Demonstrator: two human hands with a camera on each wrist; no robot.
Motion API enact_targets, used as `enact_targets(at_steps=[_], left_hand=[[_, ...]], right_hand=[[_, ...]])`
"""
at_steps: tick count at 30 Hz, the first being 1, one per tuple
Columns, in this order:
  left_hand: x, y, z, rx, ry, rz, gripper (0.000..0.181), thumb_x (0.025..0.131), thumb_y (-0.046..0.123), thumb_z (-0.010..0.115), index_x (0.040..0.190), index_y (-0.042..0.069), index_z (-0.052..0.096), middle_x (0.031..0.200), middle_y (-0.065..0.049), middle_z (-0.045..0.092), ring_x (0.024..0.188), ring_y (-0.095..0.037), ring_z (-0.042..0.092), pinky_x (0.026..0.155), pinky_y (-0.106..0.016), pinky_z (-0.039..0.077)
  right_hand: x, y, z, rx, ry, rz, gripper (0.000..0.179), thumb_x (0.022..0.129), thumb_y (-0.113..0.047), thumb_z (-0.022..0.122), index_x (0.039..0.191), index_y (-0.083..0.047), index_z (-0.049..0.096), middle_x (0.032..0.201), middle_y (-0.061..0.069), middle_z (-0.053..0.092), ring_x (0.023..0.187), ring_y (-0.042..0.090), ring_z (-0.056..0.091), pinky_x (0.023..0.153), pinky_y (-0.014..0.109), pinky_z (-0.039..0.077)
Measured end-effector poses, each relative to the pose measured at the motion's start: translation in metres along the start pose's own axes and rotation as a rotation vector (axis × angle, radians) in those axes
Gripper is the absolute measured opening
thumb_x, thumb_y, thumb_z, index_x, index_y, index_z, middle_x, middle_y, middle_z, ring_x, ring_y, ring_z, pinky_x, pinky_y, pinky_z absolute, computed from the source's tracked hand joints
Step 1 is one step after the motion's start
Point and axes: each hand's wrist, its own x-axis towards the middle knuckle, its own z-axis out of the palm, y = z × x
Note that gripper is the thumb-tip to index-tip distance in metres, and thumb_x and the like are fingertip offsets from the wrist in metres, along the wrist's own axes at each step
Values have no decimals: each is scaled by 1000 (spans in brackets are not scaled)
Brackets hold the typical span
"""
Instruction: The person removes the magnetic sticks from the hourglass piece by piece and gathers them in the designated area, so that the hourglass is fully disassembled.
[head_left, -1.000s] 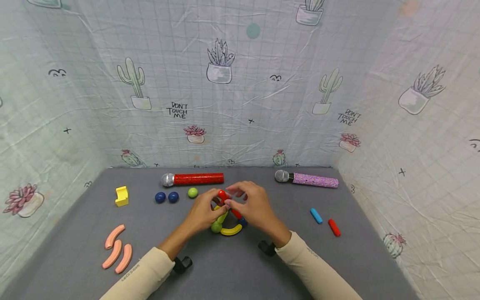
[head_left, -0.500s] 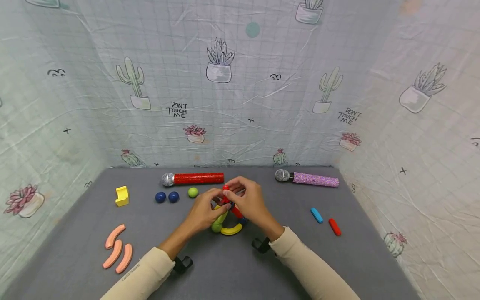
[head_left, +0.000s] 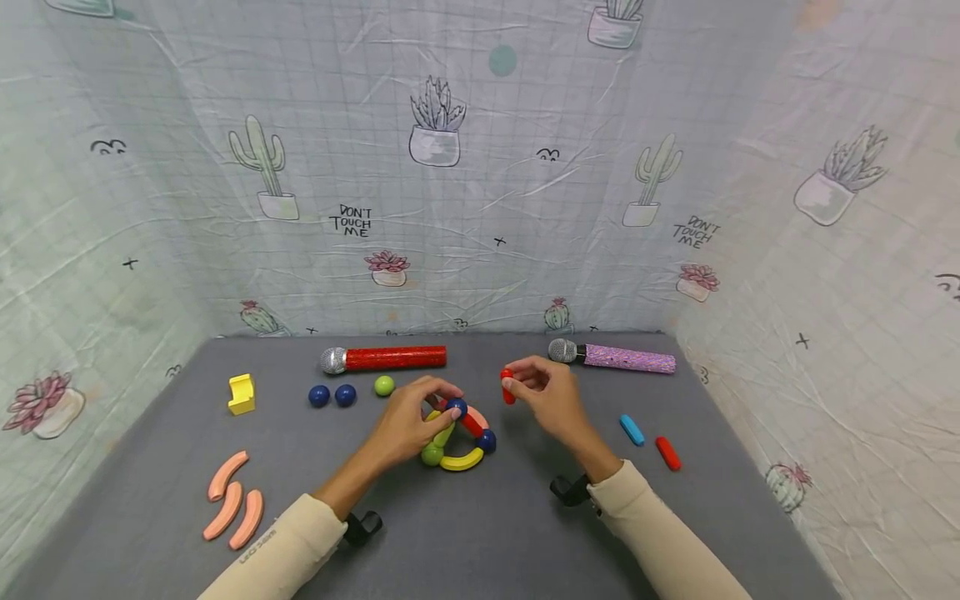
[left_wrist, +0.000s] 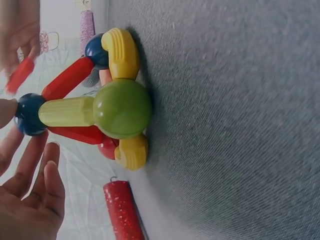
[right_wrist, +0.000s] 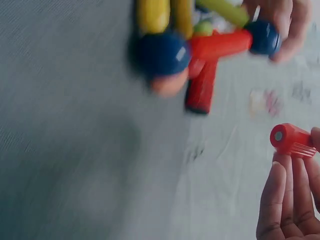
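Note:
My left hand [head_left: 411,421] pinches the dark blue ball [left_wrist: 30,114] at the peak of a pyramid-like build of magnetic rods and balls. Two red rods and a light green rod [left_wrist: 66,111] slope down from that ball to a ring of curved pieces. A green ball [head_left: 432,454], a second blue ball [head_left: 487,440] and a yellow curved rod [head_left: 462,460] form part of the ring on the grey table. To the right, my right hand [head_left: 552,400] holds a short red rod [right_wrist: 292,140] between thumb and fingers, apart from the build; its round end faces the right wrist camera.
Two blue balls [head_left: 345,395], a lime ball [head_left: 384,385], a yellow block [head_left: 242,394] and pink curved rods [head_left: 222,510] lie left. Two microphones, red [head_left: 396,357] and purple [head_left: 630,359], lie behind. Blue [head_left: 632,430] and red [head_left: 668,453] rods lie right.
My right hand has pulled back to the right from the top of the build, carrying the red rod. My left hand stays at the top blue ball, which now shows plainly.

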Motion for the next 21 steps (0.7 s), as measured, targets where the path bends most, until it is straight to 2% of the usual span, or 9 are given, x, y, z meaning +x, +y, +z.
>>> enact_targets(at_steps=[6,10,16,21], left_hand=[[0,-1,-4,32,-35,10,27,95,24,82,121,20,75,117,4,73,103,-23,69,89,-53,58],[0,0,-7,56,-55,22,32,92,21,85,123,22,74,119,6,73,103,-19,68,91,-52,57],[0,2,-10,88,-79,36,39,89,15,87,125,22,73,119,5,73,101,-17,67,90,-51,57],[0,3,-11,123,-94,45,42,88,13,87,126,22,72,120,5,72,102,-16,66,90,-47,58]], right_hand=[[-11,31,-43,-115,34,71,19,93,-17,84,110,-11,81,96,10,78,79,11,72,70,25,58],[-18,50,-69,-207,43,94,17,91,-15,85,108,-9,81,93,10,79,75,7,70,68,22,57],[-29,70,-101,-387,50,128,15,89,-10,86,103,-5,81,89,10,79,70,9,69,62,20,53],[-36,76,-117,-533,40,157,13,89,-12,86,100,-6,82,88,8,81,71,13,73,62,24,54]])
